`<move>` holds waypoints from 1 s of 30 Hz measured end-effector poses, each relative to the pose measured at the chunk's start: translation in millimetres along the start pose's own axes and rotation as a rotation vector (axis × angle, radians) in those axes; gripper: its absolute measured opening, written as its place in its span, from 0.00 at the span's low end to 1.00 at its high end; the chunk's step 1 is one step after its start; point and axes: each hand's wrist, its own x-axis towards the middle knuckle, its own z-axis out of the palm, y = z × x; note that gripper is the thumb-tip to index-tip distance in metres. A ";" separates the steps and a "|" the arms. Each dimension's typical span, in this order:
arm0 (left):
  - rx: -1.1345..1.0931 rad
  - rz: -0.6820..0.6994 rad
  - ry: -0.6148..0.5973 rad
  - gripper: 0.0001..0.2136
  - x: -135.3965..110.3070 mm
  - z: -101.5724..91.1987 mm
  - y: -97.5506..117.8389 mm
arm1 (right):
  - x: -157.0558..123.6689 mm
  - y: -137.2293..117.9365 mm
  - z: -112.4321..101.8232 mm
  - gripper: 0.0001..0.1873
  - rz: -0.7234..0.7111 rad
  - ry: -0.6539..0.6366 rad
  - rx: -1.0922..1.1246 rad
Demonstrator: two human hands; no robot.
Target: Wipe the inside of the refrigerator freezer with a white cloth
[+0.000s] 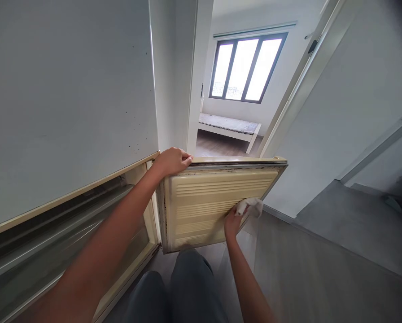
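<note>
A yellowed freezer door (pixel 201 211) stands swung out, its ribbed inner panel facing me and dark grime along its seal. Over its top edge, near the hinge side, my left hand (pixel 174 161) is closed with the fingers curled round the rim. My right hand (pixel 233 222) grips a crumpled white cloth (pixel 250 206) at the panel's far right side; whether the cloth touches the panel is hard to tell. To the left is the open freezer compartment (pixel 127 197) with clear-fronted drawers, partly hidden behind my left forearm.
My knees (pixel 190 287) are just below the door. A grey wood-look floor (pixel 305 260) runs to the right. Behind the door, a doorway leads to a room with a bed frame (pixel 228 125) and a window (pixel 248 67). A white wall (pixel 322 134) rises at right.
</note>
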 end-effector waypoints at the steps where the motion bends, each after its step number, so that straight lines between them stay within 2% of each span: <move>1: 0.005 -0.003 0.002 0.19 0.1 0.1 -0.1 | -19.7 -6.7 9.3 0.37 0.009 -0.048 0.014; 5: 0.021 -0.011 -0.003 0.19 0.4 0.7 -0.7 | -109.7 -36.9 42.2 0.38 -0.037 -0.257 0.053; 8: 0.027 -0.008 0.001 0.20 0.4 1.4 -1.1 | -167.8 -62.6 54.9 0.36 -0.279 -0.530 -0.043; 10: 0.032 -0.006 0.004 0.20 0.2 2.0 -1.1 | -192.6 -77.6 58.7 0.35 -0.448 -0.695 -0.134; 11: 0.034 -0.007 0.003 0.20 0.1 2.1 -1.0 | -200.0 -83.0 59.9 0.34 -0.494 -0.738 -0.175; 13: 0.038 -0.008 -0.002 0.20 -0.3 2.2 -0.8 | -205.2 -87.3 61.5 0.34 -0.499 -0.746 -0.223; 16: 0.048 -0.011 0.000 0.20 -1.1 1.8 -0.4 | -191.7 -75.0 60.8 0.35 -0.405 -0.648 -0.212; 19: 0.053 -0.011 0.001 0.20 -1.4 1.2 0.1 | -158.2 -45.6 54.3 0.34 -0.323 -0.486 -0.160; 23: 0.048 -0.010 -0.004 0.20 -1.4 0.2 1.3 | -93.1 -4.6 36.9 0.34 -0.178 -0.289 -0.050; 26: 0.046 -0.018 -0.002 0.21 -1.4 -0.3 2.1 | -38.8 16.1 20.4 0.39 -0.025 -0.139 0.002; 30: 0.055 -0.035 0.005 0.21 -1.2 0.0 2.5 | 18.3 31.8 0.2 0.38 -0.009 -0.022 0.034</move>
